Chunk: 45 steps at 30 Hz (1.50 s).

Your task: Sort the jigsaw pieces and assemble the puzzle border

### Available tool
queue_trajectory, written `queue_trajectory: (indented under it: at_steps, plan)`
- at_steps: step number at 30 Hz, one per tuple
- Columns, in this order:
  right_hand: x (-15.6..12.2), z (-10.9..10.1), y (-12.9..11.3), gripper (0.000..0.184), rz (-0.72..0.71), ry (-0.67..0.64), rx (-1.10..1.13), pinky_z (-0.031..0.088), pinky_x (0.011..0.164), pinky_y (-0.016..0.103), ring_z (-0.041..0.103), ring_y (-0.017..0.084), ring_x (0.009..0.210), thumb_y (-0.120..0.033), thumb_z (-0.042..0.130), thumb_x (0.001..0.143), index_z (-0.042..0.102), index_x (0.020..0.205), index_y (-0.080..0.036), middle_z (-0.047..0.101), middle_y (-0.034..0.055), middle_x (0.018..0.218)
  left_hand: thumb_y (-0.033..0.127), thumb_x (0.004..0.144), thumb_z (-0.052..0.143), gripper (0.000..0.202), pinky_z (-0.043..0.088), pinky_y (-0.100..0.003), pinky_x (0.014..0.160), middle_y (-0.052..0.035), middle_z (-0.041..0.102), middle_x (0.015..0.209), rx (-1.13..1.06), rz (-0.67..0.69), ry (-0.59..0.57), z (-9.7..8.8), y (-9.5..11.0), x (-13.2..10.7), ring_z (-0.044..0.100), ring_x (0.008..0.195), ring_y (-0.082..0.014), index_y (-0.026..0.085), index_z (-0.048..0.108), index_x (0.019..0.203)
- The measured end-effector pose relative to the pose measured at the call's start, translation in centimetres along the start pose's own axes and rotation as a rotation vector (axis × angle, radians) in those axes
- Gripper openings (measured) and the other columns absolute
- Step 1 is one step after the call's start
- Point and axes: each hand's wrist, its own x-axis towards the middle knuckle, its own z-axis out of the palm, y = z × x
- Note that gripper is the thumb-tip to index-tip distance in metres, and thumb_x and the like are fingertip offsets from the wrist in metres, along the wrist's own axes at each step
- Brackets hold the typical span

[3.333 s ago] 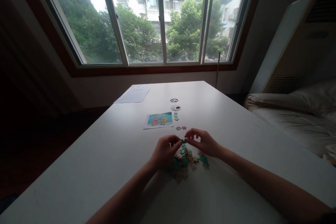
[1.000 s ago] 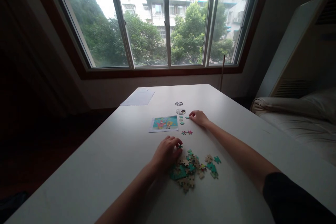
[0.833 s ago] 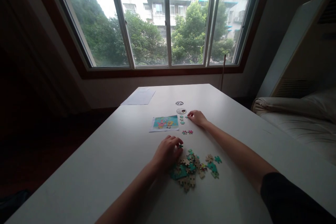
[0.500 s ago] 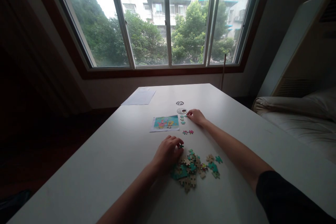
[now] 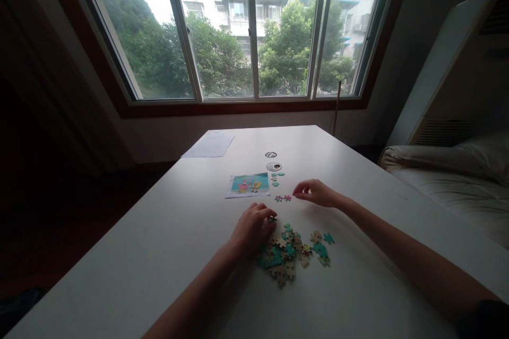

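Observation:
My left hand (image 5: 254, 226) is closed on a dark green puzzle piece (image 5: 272, 219), pinched at its fingertips beside the loose pile. The pile of puzzle pieces (image 5: 283, 257), green and brown, lies in front of me, with several pieces spread to its right. My right hand (image 5: 316, 193) hovers over the table with fingers apart and nothing visible in them, just right of two pink puzzle pieces (image 5: 283, 198). Farther off, a few teal puzzle pieces (image 5: 275, 179) lie along the right edge of a picture card (image 5: 249, 185) showing cartoon figures.
All of this lies on a white table (image 5: 159, 254). Beyond the card are two round discs (image 5: 273, 166), and a sheet of paper (image 5: 209, 146) rests at the far left corner. A pale sofa (image 5: 445, 169) stands to the right, a window behind.
My right hand has left the teal pieces by the card and come back toward me and to the right. A teal piece it was touching stays there. My left hand holds its place.

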Motion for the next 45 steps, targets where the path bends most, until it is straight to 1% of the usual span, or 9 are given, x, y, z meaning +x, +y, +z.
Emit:
queue_trajectory:
  at_steps: [8,15,20,23,30,36,40,42,45]
  plan:
    - [-4.8,0.1,-3.6,0.014,-0.092,0.014,0.05,0.044,0.056,0.021,0.055,0.011,0.061,-0.025,0.053,0.08,0.065,0.081,-0.017,0.064,0.002,0.072,0.013,0.075,0.057,0.012,0.041,-0.028,0.07,-0.0028,0.061,0.075,-0.076,0.029,0.135,-0.3,1.3,0.0,0.05,0.079,-0.0193,0.021,0.066,0.077]
    - [-5.9,3.0,-6.9,0.009,-0.19,0.159,-0.139,0.039,0.059,0.022,0.053,0.01,0.059,-0.023,0.056,0.08,0.063,0.08,-0.02,0.062,-0.0001,0.069,0.026,0.072,0.062,0.011,0.042,-0.024,0.057,-0.0024,0.062,0.066,-0.526,-0.135,0.229,-0.2,2.4,0.4,0.054,0.061,-0.0141,0.014,0.062,0.074]
    - [-6.2,3.3,-7.4,0.013,-0.162,0.281,-0.17,0.036,0.063,0.025,0.051,0.01,0.058,-0.033,0.06,0.078,0.061,0.077,-0.02,0.06,-0.0018,0.065,0.028,0.064,0.07,0.02,0.044,-0.024,0.06,-0.0008,0.061,0.065,-0.979,-0.27,0.226,0.1,3.1,0.4,0.057,0.062,-0.0132,0.013,0.058,0.069]
    - [-6.2,3.2,-7.5,0.011,-0.158,0.329,-0.162,0.035,0.062,0.024,0.05,0.01,0.057,-0.031,0.059,0.079,0.06,0.08,-0.02,0.06,-0.0025,0.066,0.028,0.062,0.073,0.021,0.043,-0.023,0.059,0.0003,0.06,0.062,-1.051,-0.3,0.222,0.0,3.6,0.4,0.055,0.06,-0.012,0.013,0.058,0.066]
    - [-6.2,3.3,-7.5,0.007,-0.199,0.373,-0.153,0.033,0.061,0.023,0.048,0.009,0.056,-0.025,0.055,0.081,0.061,0.081,-0.021,0.06,-0.0024,0.068,0.03,0.062,0.073,0.024,0.041,-0.023,0.059,-0.0006,0.06,0.061,-1.042,-0.299,0.201,0.4,3.9,0.3,0.054,0.059,-0.012,0.013,0.057,0.064]
    - [-6.1,3.0,-7.2,0.008,-0.216,0.379,-0.16,0.035,0.061,0.023,0.048,0.009,0.056,-0.024,0.054,0.081,0.061,0.08,-0.02,0.06,-0.0013,0.069,0.035,0.064,0.071,0.04,0.042,-0.025,0.061,-0.0012,0.063,0.067,-1.084,-0.312,0.168,0.5,3.7,0.3,0.058,0.064,-0.0147,0.015,0.051,0.091]
    - [-5.8,2.2,-6.0,0.01,-0.193,0.428,-0.165,0.037,0.061,0.023,0.049,0.009,0.056,-0.024,0.052,0.082,0.062,0.082,-0.019,0.061,0.0003,0.071,0.039,0.073,0.06,0.028,0.04,-0.024,0.062,-0.0025,0.06,0.074,-0.759,-0.228,0.127,-0.3,2.1,0.5,0.054,0.068,-0.0137,0.015,0.054,0.085]
    - [-5.6,1.8,-5.1,0.011,-0.166,0.457,-0.169,0.038,0.061,0.023,0.049,0.009,0.057,-0.023,0.052,0.083,0.062,0.083,-0.019,0.061,0.0013,0.073,0.037,0.076,0.055,0.024,0.037,-0.022,0.057,-0.0021,0.058,0.074,-0.459,-0.139,-0.025,-1.0,0.8,0.5,0.051,0.066,-0.0127,0.015,0.057,0.084]
    - [-5.5,1.4,-4.0,0.012,-0.144,0.474,-0.187,0.039,0.06,0.022,0.05,0.009,0.057,-0.023,0.052,0.083,0.062,0.083,-0.019,0.061,0.002,0.075,0.031,0.073,0.059,0.018,0.034,-0.021,0.055,0.0017,0.054,0.062,-0.375,-0.09,-0.153,-2.0,-0.7,0.4,0.044,0.057,-0.0109,0.015,0.062,0.081]
